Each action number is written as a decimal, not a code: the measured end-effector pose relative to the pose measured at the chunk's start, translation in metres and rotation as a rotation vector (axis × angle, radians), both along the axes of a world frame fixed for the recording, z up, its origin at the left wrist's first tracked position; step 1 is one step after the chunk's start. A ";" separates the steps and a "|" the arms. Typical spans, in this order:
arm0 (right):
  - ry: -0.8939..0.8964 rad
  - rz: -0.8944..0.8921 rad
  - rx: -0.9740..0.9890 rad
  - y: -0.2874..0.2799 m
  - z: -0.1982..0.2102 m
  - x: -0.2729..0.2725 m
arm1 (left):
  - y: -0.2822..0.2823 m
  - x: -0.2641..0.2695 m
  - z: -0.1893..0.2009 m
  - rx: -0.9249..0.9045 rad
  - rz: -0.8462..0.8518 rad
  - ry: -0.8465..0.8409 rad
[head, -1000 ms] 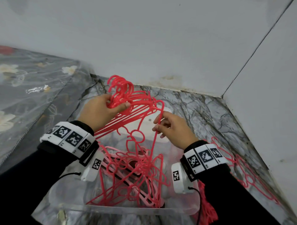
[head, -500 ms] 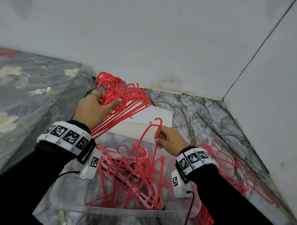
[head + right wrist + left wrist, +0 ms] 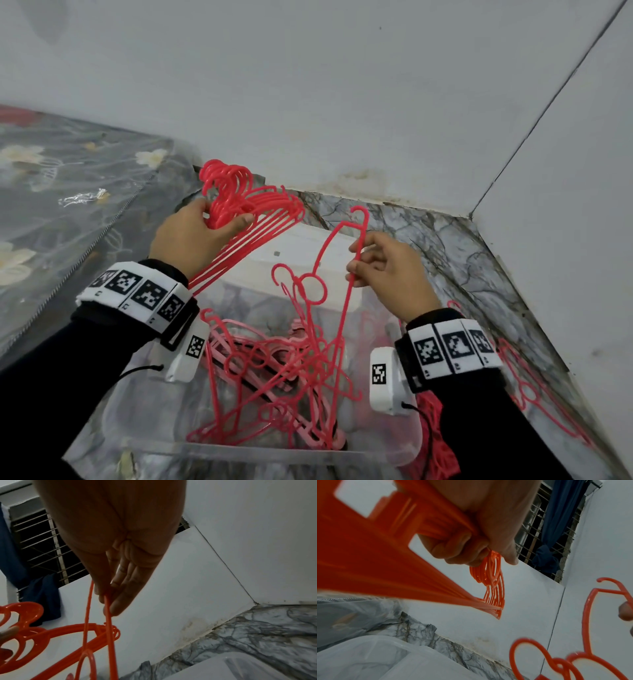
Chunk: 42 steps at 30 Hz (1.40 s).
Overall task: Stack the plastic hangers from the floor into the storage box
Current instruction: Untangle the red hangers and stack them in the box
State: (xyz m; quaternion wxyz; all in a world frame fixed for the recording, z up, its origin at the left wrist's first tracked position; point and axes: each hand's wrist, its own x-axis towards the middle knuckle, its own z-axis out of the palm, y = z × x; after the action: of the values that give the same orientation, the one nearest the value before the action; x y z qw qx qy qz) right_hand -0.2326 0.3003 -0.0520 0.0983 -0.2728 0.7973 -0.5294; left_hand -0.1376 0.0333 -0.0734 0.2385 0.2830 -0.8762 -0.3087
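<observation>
L hand (image 3: 191, 236) gripping red hanger bundle (image 3: 253, 212), R hand (image 3: 387, 270) pinching thin single hanger (image 3: 342, 260)

Hanger bundle (image 3: 368, 563) motion-blurred; storage box (image 3: 239, 454) near wall below frame edge

Red plastic hangers (image 3: 294, 370) fill a clear storage box (image 3: 239, 452) on a grey-veined marble floor (image 3: 445, 246). Beside the box, a grey cover with pale flowers (image 3: 51, 205). Black sleeves, black-and-white coded wristbands (image 3: 137, 291).
</observation>
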 end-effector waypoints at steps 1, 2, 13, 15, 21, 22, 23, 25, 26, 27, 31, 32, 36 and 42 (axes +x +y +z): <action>0.009 -0.011 0.004 0.002 -0.001 -0.001 | -0.001 0.000 0.000 0.010 -0.004 0.013; 0.030 -0.010 0.038 0.004 -0.002 -0.002 | -0.001 0.000 0.001 0.021 -0.005 0.024; 0.224 0.331 0.718 -0.003 -0.043 0.003 | 0.006 0.000 0.003 0.017 -0.071 -0.005; 0.218 0.281 0.645 -0.003 -0.040 0.001 | 0.007 0.000 0.003 0.020 -0.078 -0.013; -0.067 0.010 0.080 0.007 -0.016 -0.014 | 0.008 -0.001 0.003 0.062 -0.126 0.039; -0.100 -0.016 0.004 0.009 -0.012 -0.016 | 0.009 -0.001 0.003 0.066 -0.138 0.056; -0.124 -0.033 -0.062 0.011 -0.009 -0.017 | 0.010 -0.001 0.003 0.068 -0.147 0.068; -0.163 -0.058 -0.186 0.015 -0.003 -0.019 | 0.012 -0.002 0.002 0.074 -0.155 0.070; -0.188 -0.065 -0.250 0.016 -0.001 -0.020 | 0.014 -0.003 0.001 0.087 -0.160 0.066; -0.216 -0.067 -0.311 0.018 0.001 -0.020 | 0.016 -0.004 0.001 0.107 -0.170 0.070; -0.305 -0.050 -0.466 0.019 0.006 -0.020 | 0.030 -0.006 0.003 0.205 -0.228 0.152; -0.324 -0.041 -0.484 0.019 0.006 -0.020 | 0.033 -0.007 0.003 0.222 -0.243 0.170; -0.385 -0.011 -0.519 0.017 0.004 -0.019 | 0.042 -0.009 -0.001 0.248 -0.324 0.137; -0.444 0.040 -0.492 0.011 -0.004 -0.017 | 0.054 -0.009 -0.004 0.244 -0.437 0.068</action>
State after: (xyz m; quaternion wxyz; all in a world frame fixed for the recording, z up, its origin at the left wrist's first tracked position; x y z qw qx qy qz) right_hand -0.2495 0.3113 -0.0556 0.2113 -0.1818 0.5991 -0.7506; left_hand -0.1466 0.0871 -0.0778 0.1597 0.1030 -0.8641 -0.4660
